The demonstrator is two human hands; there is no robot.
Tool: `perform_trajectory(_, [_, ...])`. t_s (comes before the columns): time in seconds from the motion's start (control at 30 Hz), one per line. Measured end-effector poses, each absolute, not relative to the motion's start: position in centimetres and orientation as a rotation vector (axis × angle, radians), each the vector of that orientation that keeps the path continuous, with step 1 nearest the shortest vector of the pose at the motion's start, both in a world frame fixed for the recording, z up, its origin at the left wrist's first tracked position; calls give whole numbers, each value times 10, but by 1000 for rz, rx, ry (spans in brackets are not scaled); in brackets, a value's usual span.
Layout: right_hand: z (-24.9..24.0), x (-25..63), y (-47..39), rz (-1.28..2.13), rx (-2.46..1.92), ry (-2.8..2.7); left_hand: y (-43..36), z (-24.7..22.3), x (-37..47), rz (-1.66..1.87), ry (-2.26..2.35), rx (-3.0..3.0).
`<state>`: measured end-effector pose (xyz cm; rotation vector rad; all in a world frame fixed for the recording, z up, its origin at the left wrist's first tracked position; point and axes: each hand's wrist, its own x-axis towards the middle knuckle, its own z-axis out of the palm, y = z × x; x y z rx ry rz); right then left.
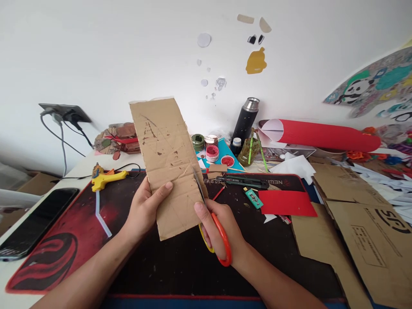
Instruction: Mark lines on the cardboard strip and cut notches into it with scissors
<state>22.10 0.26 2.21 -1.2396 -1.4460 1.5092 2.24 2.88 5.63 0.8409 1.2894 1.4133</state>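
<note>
A tall brown cardboard piece (167, 146), scuffed and marked with faint pencil lines, is held up above the dark desk mat. My left hand (148, 206) grips its left edge, thumb on the front face and fingers hidden behind. Scissors (222, 240) with red and yellow handles are in my right hand (222, 227), closed around the handles. Their blades (200, 186) lie along the cardboard's right side, angled up and left; a cut edge shows beside them. My right thumb is near the cardboard's lower right edge.
A yellow glue gun (109, 177) and a phone (41, 219) lie left. Behind are paint pots (212, 152), a black thermos (246, 120) and a green utility knife (246, 182). Red paper (286, 203) and flattened cardboard (370, 240) are at right.
</note>
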Motion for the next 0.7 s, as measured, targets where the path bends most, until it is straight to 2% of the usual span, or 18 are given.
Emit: perform_trajectory(0.7, [23,218,-2,1533,-1256,-1420,29,60,23,1421,1331,889])
